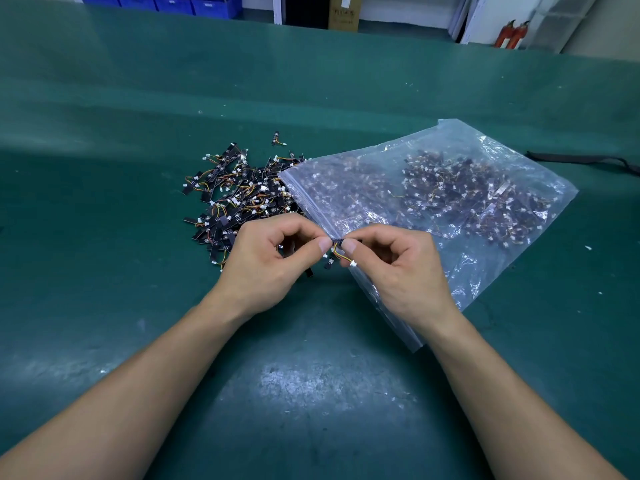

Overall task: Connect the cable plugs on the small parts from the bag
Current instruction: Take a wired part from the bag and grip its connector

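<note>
Small part (pixel 337 241), a thin black strip trailing yellow and orange wires, is pinched between your two hands just above the green table (pixel 311 393) in the head camera's view. Your left hand (pixel 266 261) nips the strip's left end between thumb and forefinger. Its other fingers are curled loosely toward the palm and hold nothing that shows. Your right hand (pixel 398 268) takes the opposite end the same way, thumb and forefinger closed on it and the remaining fingers folded in. The two thumb tips sit near each other, with a short stretch of strip showing between them.

The wires loop down to a white plug (pixel 353 264) that hangs just under your right thumb. Whether it is joined to anything cannot be told.

A clear zip bag (pixel 450 202) lies flat on the table under and beyond your right hand, its mouth turned left and many more parts inside it. A pile (pixel 239 195) of loose parts lies spilled at that mouth, beyond your left hand and touching the bag's edge. One stray part (pixel 276 137) lies apart on the far side of the pile, and a black strap (pixel 581 158) lies near the table's right edge.

Beyond the table stand blue bins (pixel 173 3), a cardboard box (pixel 344 12) and two red fire extinguishers (pixel 512 34).
</note>
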Available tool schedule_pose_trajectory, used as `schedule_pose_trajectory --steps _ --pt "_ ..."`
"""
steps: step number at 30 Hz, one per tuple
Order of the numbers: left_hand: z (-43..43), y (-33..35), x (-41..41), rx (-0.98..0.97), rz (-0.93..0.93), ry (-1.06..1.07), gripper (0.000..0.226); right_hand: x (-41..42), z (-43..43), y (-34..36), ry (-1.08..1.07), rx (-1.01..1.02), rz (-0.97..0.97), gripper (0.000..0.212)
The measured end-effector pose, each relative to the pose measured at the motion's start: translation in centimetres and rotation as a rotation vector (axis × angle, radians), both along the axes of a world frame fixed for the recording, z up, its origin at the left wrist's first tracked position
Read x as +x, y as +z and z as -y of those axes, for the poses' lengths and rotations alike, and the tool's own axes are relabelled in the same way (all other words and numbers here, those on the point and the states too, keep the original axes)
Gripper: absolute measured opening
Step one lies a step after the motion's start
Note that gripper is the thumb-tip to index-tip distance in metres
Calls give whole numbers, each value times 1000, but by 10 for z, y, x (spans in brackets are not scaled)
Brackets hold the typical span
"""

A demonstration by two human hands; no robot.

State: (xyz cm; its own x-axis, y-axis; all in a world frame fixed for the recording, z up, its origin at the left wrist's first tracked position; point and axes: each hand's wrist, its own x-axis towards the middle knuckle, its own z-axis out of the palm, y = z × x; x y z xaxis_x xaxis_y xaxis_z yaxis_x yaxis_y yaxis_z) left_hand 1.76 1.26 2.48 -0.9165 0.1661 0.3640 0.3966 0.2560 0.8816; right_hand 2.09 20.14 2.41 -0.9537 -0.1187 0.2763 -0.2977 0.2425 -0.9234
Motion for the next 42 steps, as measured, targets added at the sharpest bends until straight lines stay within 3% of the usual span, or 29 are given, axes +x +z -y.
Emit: schedule_pose_trajectory --steps 42 --pt "0 1 1 -7 -5 -2 11 1 0 2 -13 4 -15 10"
